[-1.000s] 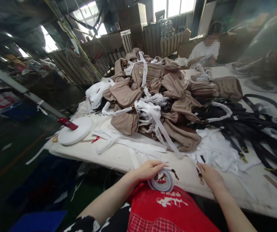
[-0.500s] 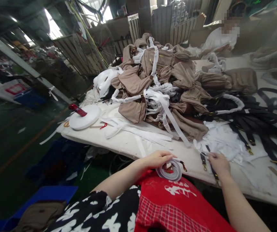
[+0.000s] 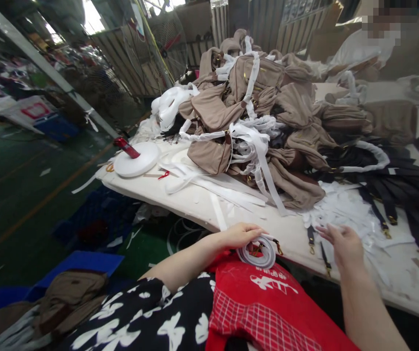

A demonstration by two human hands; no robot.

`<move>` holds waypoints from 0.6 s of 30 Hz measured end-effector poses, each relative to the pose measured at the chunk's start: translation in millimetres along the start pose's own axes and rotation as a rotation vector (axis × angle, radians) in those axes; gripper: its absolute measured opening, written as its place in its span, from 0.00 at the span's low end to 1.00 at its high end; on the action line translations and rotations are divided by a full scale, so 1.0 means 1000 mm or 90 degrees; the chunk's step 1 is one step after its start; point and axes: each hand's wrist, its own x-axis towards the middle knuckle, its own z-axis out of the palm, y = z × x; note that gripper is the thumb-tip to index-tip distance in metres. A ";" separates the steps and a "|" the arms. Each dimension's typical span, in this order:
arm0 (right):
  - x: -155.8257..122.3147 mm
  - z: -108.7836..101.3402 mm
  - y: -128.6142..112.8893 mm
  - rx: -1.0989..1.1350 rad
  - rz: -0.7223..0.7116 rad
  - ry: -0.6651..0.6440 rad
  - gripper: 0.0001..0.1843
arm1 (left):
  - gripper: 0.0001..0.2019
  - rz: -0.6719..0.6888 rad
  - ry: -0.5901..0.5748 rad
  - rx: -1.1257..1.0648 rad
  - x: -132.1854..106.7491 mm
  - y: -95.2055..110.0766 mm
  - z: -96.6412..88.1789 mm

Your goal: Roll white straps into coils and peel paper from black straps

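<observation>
Held against the red apron [image 3: 278, 297] is a coiled strap [image 3: 267, 254], wrapped in white, with a gold clasp [image 3: 279, 249] at its end. My left hand [image 3: 244, 235] is closed on the top of this coil. To the right, my right hand [image 3: 344, 242] hovers at the table edge, fingers apart and holding nothing I can see. Just left of it lie two short dark strap ends with gold clips [image 3: 326, 259]. Behind my right hand is a heap of white strips [image 3: 341, 212].
Tan bags [image 3: 216, 109] with white-wrapped handles are piled on the white table [image 3: 190, 209]. A white tape roll [image 3: 139, 161] with a red object on it sits left. Black straps [image 3: 395, 187] lie right. A blue bin [image 3: 85, 268] with bags stands lower left. A co-worker [image 3: 365, 46] is behind.
My right hand has let go of a dark strap end and drawn back slightly, its fingers opening. My left hand still grips the coil. The view has shifted a little left.
</observation>
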 end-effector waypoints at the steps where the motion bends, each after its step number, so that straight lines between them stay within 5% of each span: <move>1: -0.014 -0.001 -0.015 0.006 -0.018 -0.034 0.27 | 0.24 0.007 0.003 0.005 -0.001 0.000 -0.001; 8: -0.120 -0.003 -0.112 -0.085 -0.105 -0.369 0.16 | 0.23 0.011 -0.003 0.014 -0.002 0.000 -0.002; 12: -0.148 0.009 -0.122 -0.144 -0.078 -0.386 0.19 | 0.24 0.009 -0.026 0.031 0.002 -0.001 0.001; 18: -0.156 0.020 -0.114 -0.436 -0.286 -0.389 0.15 | 0.23 0.029 -0.027 0.070 0.003 0.000 0.000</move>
